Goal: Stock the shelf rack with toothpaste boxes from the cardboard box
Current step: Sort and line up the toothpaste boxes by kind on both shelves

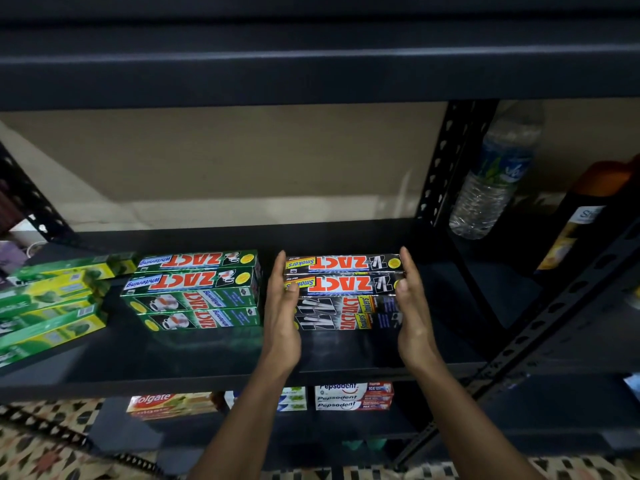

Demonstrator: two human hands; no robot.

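Note:
A stack of black ZACT Smokers toothpaste boxes (pixel 346 289) rests on the dark middle shelf (pixel 207 355) of the rack. My left hand (pixel 282 306) lies flat against the stack's left end, and my right hand (pixel 414 303) lies flat against its right end, so the stack sits pressed between both palms. The fingers of both hands are straight and point towards the back of the shelf. To the left stands a stack of green ZACT Whitening boxes (pixel 197 289). The cardboard box is out of view.
Green and yellow toothpaste boxes (pixel 52 306) lie at the far left of the shelf. A lower shelf holds Colgate (pixel 169 403) and Pepsodent boxes (pixel 353 396). A perforated black upright (pixel 443 168) stands at the right, with a water bottle (pixel 495 174) behind it. The upper shelf edge (pixel 311 57) hangs overhead.

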